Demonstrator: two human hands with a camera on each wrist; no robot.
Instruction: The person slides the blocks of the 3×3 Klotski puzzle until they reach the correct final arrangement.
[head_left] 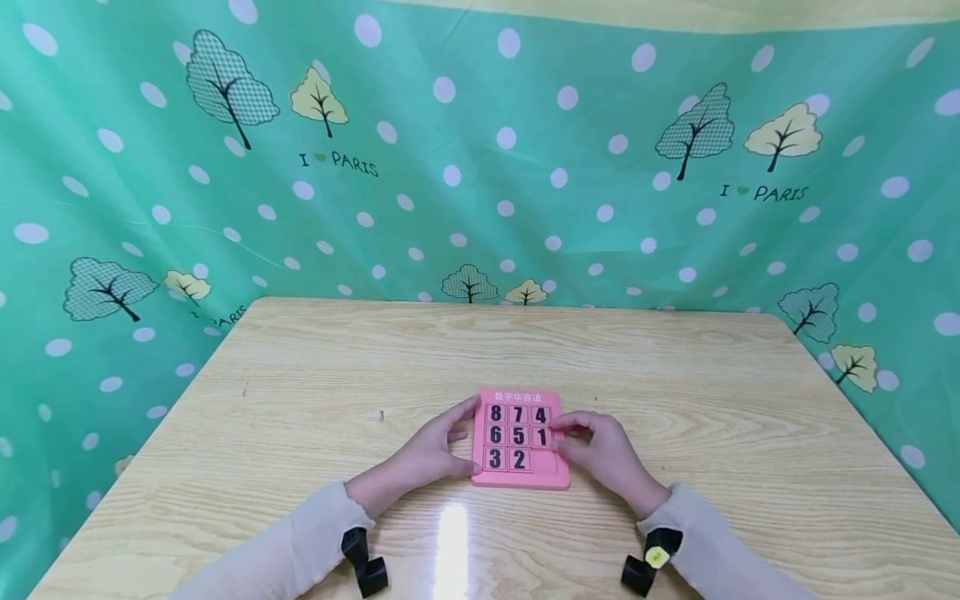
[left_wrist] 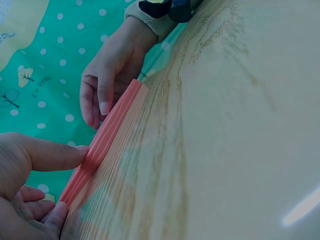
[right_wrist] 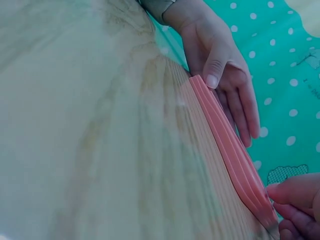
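Note:
A pink sliding number puzzle (head_left: 543, 481) lies flat on the wooden table, its black-numbered tiles in rows 8 7 4, 6 5 1 and 3 2. The bottom right square holds no tile. Along the puzzle's left edge, my left hand (head_left: 429, 450) rests with thumb and index finger spread, the thumb at the near corner. My right hand (head_left: 600, 454) reaches in from the right, fingertips over the right rim beside the 1 tile (head_left: 542, 437). In both wrist views the puzzle shows only its pink near side (left_wrist: 107, 132), and the tiles are hidden.
The light wooden table (head_left: 337, 358) extends all around the puzzle. Behind it hangs a green dotted cloth (head_left: 420, 183) with printed trees. Each wrist wears a black camera mount, the left one (head_left: 363, 562) and the right one (head_left: 651, 560). A bright reflection marks the table in front.

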